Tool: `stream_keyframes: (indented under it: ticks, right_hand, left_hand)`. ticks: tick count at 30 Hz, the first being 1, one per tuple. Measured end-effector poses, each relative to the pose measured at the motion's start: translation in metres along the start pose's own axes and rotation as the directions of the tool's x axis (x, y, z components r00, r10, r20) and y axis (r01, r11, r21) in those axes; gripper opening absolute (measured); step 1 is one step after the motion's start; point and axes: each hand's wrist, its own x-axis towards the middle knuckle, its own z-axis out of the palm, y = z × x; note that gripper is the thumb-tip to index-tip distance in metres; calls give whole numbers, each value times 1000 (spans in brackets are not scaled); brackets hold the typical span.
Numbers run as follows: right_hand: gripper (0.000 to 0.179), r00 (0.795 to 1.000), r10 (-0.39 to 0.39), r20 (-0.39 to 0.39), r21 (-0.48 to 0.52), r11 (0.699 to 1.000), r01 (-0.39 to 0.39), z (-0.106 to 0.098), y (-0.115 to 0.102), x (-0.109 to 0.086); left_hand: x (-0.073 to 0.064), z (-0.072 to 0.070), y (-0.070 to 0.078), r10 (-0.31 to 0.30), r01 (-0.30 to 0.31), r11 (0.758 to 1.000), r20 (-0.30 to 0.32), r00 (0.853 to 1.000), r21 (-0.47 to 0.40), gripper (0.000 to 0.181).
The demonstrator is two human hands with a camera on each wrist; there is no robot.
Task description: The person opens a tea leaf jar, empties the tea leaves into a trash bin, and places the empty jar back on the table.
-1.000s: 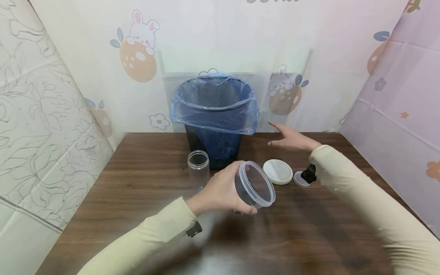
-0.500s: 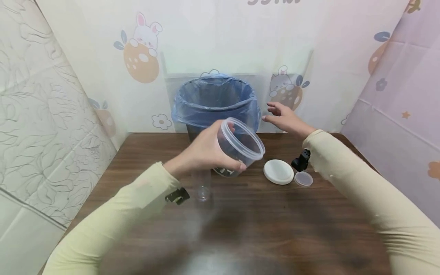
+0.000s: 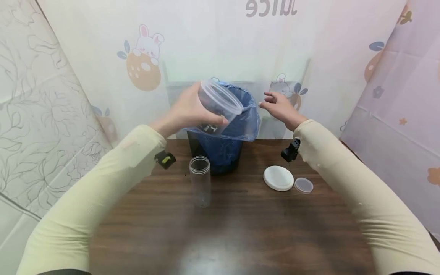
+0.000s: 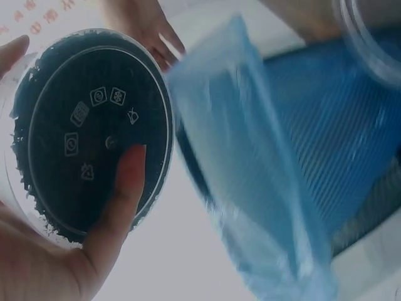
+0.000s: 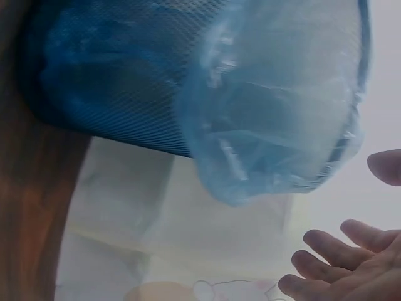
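Observation:
My left hand [image 3: 187, 109] grips a clear plastic tub [image 3: 221, 103], tilted to the right, its lidless rim over the bin's opening. In the left wrist view, a thumb [image 4: 119, 213] presses on the tub's underside, where dark matter with a ragged edge shows through the base behind moulded symbols. The mesh bin [image 3: 220, 154] stands on the table, lined with a blue plastic bag [image 3: 249, 126] folded over its rim. To the right of that rim, my right hand [image 3: 280, 109] is raised with nothing in it, fingers apart and slightly bent in the right wrist view.
A tall clear jar [image 3: 201, 189] without a lid stands upright in front of the bin. Right of it, a white round lid [image 3: 278, 178] and a smaller clear lid [image 3: 304, 185] lie on the wooden table [image 3: 254, 233]. Printed cloth walls [image 3: 213, 46] enclose the back and sides.
My left hand has lifted the tub up, forward and left, from above the table to over the bin. My right hand has risen and come slightly left beside the bin's rim.

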Motion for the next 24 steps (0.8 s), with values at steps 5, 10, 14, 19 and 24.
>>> stream_keyframes:
  ticks: [5, 10, 14, 19, 24]
  right_hand:
    - [69, 1000, 17, -12, 44, 999, -16, -4, -12, 12]
    - [73, 1000, -1, -6, 84, 996, 1, 2, -17, 25]
    - [75, 1000, -12, -8, 104, 995, 12, 11, -18, 33]
    - [72, 1000, -7, -14, 93, 996, 8, 20, -18, 42]
    - [63, 1000, -5, -14, 89, 996, 6, 27, -17, 47]
  left_hand:
    - [23, -18, 2, -113, 115, 990, -31, 993, 77, 90]
    - [42, -33, -6, -155, 163, 971, -57, 986, 173, 95]
    - [54, -42, -13, -160, 168, 963, -56, 986, 209, 97]
    - [64, -50, -20, -146, 151, 948, -37, 989, 282, 101]
    - [69, -52, -27, -105, 98, 936, 1, 995, 337, 110]
